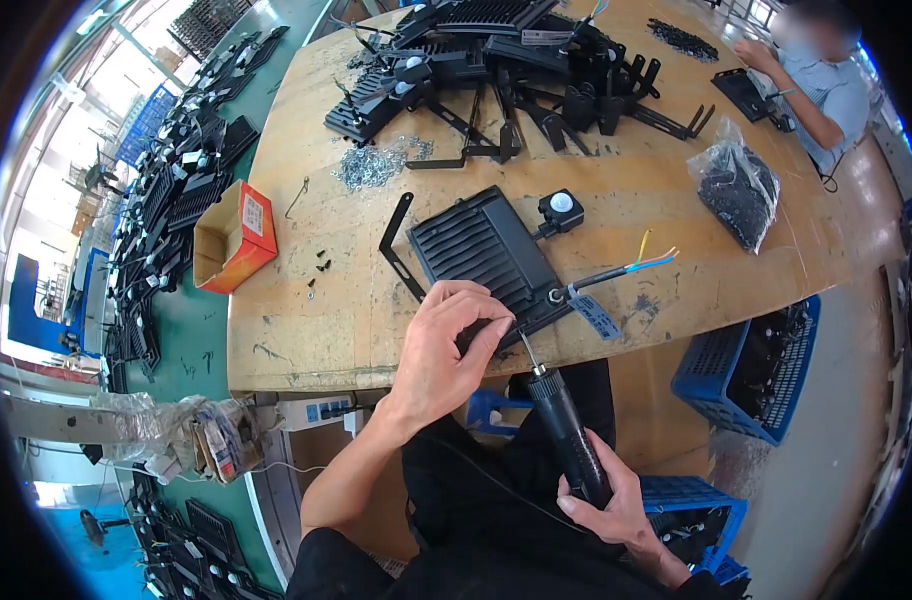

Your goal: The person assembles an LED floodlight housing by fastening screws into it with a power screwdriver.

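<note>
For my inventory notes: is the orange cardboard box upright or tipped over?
Tipped: the orange box lies on its side, its open mouth facing left.

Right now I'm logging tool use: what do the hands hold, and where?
Right hand grips the electric screwdriver by its body; left hand pinches something tiny at its tip.

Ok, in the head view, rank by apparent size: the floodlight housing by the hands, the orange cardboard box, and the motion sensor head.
Largest to smallest:
1. Floodlight housing
2. Orange cardboard box, though the wide lens distorts it near the edge, so this is less sure
3. Motion sensor head, clearly smallest
</note>
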Available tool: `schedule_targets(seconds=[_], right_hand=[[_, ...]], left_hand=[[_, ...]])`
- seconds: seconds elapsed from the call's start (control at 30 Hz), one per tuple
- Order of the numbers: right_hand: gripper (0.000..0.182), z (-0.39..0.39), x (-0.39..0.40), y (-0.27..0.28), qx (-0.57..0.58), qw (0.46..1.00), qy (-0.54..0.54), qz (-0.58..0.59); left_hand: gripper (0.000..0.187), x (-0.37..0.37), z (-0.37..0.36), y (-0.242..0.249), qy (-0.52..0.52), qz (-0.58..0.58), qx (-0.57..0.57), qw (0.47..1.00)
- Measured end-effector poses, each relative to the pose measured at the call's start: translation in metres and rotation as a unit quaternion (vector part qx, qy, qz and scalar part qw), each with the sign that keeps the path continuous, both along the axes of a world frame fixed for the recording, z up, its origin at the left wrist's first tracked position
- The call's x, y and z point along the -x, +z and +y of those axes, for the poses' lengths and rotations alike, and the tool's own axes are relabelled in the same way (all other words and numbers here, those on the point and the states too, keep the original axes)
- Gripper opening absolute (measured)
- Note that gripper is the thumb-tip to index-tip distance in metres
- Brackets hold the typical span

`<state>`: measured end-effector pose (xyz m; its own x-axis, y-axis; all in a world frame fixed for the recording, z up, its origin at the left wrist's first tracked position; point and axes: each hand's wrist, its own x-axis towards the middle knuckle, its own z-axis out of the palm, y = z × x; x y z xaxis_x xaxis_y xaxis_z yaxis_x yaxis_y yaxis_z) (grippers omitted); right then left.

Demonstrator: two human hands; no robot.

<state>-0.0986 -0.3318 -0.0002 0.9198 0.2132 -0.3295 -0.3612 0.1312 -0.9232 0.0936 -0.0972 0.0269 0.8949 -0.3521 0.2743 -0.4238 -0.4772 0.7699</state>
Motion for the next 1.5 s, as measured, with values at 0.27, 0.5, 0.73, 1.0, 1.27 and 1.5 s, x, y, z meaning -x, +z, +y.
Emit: schedule_targets(seconds=[0.27,0.5,0.73,1.0,1.27,1.5], right_hand=[[0.089,0.0,0.0,-0.004,0.021,0.999,0.001,-0.024],[0.091,0.0,-0.002,-0.014,0.068,0.996,0.013,-0.051],[0.091,-0.005,-0.003,-0.028,0.075,0.994,0.006,-0.079],[0.091,-0.005,0.004,-0.027,0.062,0.998,-0.007,-0.021],[0.091,-0.008,0.0,-0.027,0.083,0.996,0.008,-0.008],[0.092,-0.005,-0.011,-0.016,0.154,0.988,0.03,-0.001]], left_hand=[[0.012,0.001,0.003,-0.004,-0.034,-0.072,0.015,0.997],[0.023,-0.064,0.042,-0.01,0.247,-0.248,-0.1,0.932],[0.022,-0.108,0.057,-0.031,0.22,-0.05,-0.062,0.972],[0.015,-0.127,0.022,-0.011,0.132,-0.151,-0.177,0.963],[0.019,-0.127,0.011,-0.034,0.136,-0.176,-0.2,0.954],[0.05,-0.113,0.004,-0.024,0.011,-0.182,-0.247,0.952]])
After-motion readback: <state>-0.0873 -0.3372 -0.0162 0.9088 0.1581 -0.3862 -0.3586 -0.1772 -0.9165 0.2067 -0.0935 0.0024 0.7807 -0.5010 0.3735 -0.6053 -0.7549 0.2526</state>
